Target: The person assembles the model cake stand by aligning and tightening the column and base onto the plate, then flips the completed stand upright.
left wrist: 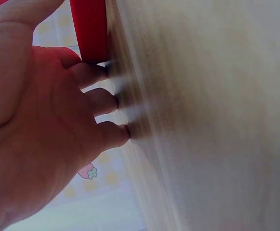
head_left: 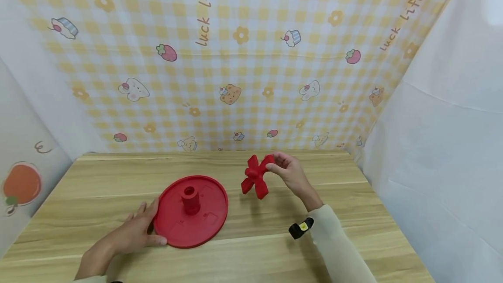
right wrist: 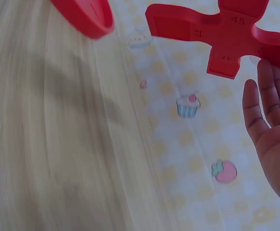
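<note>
A round red plastic base point(head_left: 210, 228) with a raised rim and a hollow upright post point(head_left: 191, 201) in its middle lies flat on the table. My left hand point(head_left: 131, 230) grips its left edge, thumb at the front of the rim and index finger farther back; the other fingertips touch the tabletop in the left wrist view. My right hand point(head_left: 291, 174) pinches one arm of a red cross-shaped piece point(head_left: 256, 176), held tilted above the table to the right of the base. A knob stands at the centre of this piece, and its underside carries small numbers in the right wrist view.
The wooden table point(head_left: 251, 259) ends at a yellow checked cloth point(head_left: 251, 69) hung behind it. White sheeting point(head_left: 440, 143) borders the right side. A black strap device point(head_left: 301, 228) sits at my right wrist.
</note>
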`<state>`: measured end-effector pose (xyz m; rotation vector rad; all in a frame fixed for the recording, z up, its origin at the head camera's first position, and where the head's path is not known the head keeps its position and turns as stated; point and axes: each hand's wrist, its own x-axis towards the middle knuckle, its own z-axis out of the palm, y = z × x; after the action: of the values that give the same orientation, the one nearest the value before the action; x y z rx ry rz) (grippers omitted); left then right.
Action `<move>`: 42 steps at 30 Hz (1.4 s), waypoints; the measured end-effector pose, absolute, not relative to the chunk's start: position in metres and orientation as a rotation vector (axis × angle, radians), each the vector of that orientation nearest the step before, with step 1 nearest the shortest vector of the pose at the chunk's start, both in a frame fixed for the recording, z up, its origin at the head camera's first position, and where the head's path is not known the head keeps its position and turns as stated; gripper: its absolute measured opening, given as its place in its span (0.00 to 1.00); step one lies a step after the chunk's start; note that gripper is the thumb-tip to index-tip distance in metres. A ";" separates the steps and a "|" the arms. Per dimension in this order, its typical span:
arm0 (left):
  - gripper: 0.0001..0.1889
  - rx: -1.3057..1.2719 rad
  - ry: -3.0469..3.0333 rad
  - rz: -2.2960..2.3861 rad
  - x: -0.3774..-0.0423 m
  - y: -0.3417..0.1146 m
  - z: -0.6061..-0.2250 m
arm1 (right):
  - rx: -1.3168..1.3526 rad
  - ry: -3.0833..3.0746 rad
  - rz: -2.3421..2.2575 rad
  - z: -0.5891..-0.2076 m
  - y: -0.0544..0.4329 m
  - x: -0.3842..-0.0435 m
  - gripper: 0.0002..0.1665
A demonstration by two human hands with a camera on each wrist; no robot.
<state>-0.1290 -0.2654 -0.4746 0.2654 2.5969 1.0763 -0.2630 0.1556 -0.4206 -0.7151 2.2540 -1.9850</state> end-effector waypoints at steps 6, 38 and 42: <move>0.64 0.262 2.580 1.090 -0.130 -0.265 -0.475 | -0.709 2.218 -2.001 -0.418 0.139 -0.262 0.21; 0.64 0.279 2.589 1.095 -0.128 -0.266 -0.475 | -0.887 2.271 -1.881 -0.406 0.061 -0.254 0.19; 0.64 0.281 2.593 1.104 -0.128 -0.266 -0.476 | -0.937 2.278 -1.824 -0.402 0.045 -0.251 0.20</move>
<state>-0.1279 -0.2664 -0.4759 0.2810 2.5927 1.1036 -0.2513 0.0451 -0.4024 -0.9374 2.2782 -1.8244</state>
